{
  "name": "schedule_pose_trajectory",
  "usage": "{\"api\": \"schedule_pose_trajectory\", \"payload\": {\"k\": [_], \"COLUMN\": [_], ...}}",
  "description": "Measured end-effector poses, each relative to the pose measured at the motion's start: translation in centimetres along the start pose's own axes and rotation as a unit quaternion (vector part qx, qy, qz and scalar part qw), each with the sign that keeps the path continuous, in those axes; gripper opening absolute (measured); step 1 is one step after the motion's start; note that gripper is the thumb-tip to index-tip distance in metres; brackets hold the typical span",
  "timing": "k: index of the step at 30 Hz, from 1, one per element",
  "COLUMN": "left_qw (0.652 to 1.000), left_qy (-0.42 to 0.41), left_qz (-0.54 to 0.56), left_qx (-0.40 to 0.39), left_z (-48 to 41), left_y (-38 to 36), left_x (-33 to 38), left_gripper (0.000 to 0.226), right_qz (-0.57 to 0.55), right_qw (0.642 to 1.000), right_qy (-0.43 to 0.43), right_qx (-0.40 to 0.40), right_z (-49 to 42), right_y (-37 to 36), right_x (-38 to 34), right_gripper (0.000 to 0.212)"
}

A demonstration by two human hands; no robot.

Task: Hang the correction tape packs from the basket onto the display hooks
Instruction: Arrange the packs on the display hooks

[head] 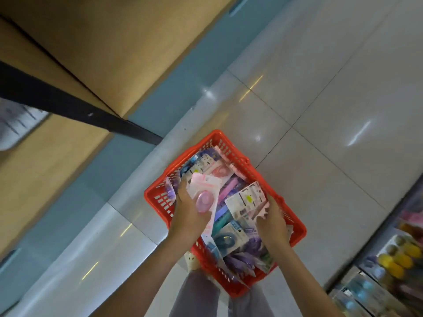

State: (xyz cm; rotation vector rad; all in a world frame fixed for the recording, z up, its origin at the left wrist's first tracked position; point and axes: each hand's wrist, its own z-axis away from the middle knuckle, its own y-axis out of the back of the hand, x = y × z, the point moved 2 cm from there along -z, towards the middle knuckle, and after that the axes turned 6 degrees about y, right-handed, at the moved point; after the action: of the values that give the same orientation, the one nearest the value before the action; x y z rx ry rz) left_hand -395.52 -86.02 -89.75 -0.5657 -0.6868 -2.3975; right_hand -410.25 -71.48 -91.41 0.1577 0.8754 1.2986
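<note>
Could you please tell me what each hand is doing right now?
Left hand: holds pink correction tape packs.
Right hand: grips a white-backed pack.

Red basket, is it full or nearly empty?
Full: mixed packs heap nearly to the rim of the red basket; the left hand grips a pink pack.

A red plastic basket (158,197) with slotted walls stands on the pale floor. It is heaped with carded correction tape packs (231,236) in pink, purple, teal and white, jumbled at all angles. The left hand (190,213) grips a pink pack (204,202) atop the heap. The right hand (272,223) grips the edge of a white-backed pack (247,202).
</note>
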Motion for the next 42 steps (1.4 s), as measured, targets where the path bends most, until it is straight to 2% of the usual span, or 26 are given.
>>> {"api": "schedule_pose_trajectory", "payload": {"k": [2,4,6,9,12,15,17,19,23,25,28,30,32,34,36,39,42], "left_qw": [0.999,0.998,0.998,0.999,0.999,1.000,1.000,1.000,0.998,0.996,0.990,0.987,0.984,0.978,0.975,0.965,0.946], "left_qy": [-0.010,-0.019,-0.021,0.001,0.002,0.004,0.005,0.008,0.046,0.069,0.080,0.057,0.012,-0.039,-0.075,-0.107,-0.106], "left_qz": [-0.030,-0.052,-0.054,-0.048,-0.038,0.002,0.022,0.024,0.035,0.056,0.078,0.094,0.107,0.112,0.118,0.186,0.290], "left_qx": [-0.009,-0.004,-0.005,0.001,0.013,0.011,0.012,0.016,0.013,-0.017,-0.083,-0.115,-0.143,-0.172,-0.174,-0.152,-0.099], "left_z": [0.4,0.0,-1.0,-2.7,-4.3,-5.2,-5.6,-5.7,-4.3,-2.9,0.4,3.4,6.6,9.9,13.3,18.9,25.9], "left_y": [1.1,1.8,1.9,0.9,-0.3,-1.3,-1.7,-1.9,-1.6,-1.1,0.5,2.1,3.9,5.6,7.6,10.7,13.9], "left_x": [1.0,0.4,-1.2,-4.5,-7.1,-8.6,-8.6,-8.3,-6.0,-3.9,0.2,3.0,5.9,8.8,11.2,13.0,12.2], "left_gripper": [0.092,0.089,0.091,0.093,0.092,0.093,0.095,0.091,0.084,0.085,0.080,0.073,0.068,0.065,0.062,0.068,0.044], "right_qz": [-0.021,-0.035,-0.071,-0.096,-0.075,0.008,0.032,0.019,-0.082,-0.230,-0.425,-0.501,-0.547,-0.582,-0.573,-0.535,-0.515], "right_qw": [1.000,0.999,0.995,0.993,0.994,0.994,0.994,0.997,0.995,0.973,0.896,0.839,0.797,0.760,0.754,0.770,0.785], "right_qy": [-0.011,-0.031,-0.065,-0.068,-0.078,-0.112,-0.101,-0.062,0.004,0.017,0.071,0.097,0.097,0.085,0.109,0.161,0.187], "right_qx": [-0.016,-0.029,-0.029,-0.012,0.031,0.019,0.014,0.029,0.050,0.011,-0.105,-0.191,-0.238,-0.277,-0.301,-0.308,-0.288], "right_z": [0.4,0.0,-0.9,-3.3,-6.3,-8.1,-8.1,-7.6,-4.1,-1.1,3.9,7.4,10.8,13.7,16.7,21.7,27.7], "right_y": [-0.1,-1.5,-3.2,-6.3,-9.0,-10.8,-11.2,-10.8,-8.3,-6.0,-1.0,2.5,5.7,8.1,9.9,11.6,12.9], "right_x": [-0.7,-0.6,-0.2,1.0,2.5,3.0,2.7,2.6,0.8,-1.5,-6.0,-9.3,-12.3,-14.7,-16.9,-19.6,-21.1], "right_gripper": [0.061,0.075,0.085,0.096,0.105,0.097,0.091,0.095,0.106,0.100,0.096,0.089,0.082,0.085,0.080,0.072,0.063]}}
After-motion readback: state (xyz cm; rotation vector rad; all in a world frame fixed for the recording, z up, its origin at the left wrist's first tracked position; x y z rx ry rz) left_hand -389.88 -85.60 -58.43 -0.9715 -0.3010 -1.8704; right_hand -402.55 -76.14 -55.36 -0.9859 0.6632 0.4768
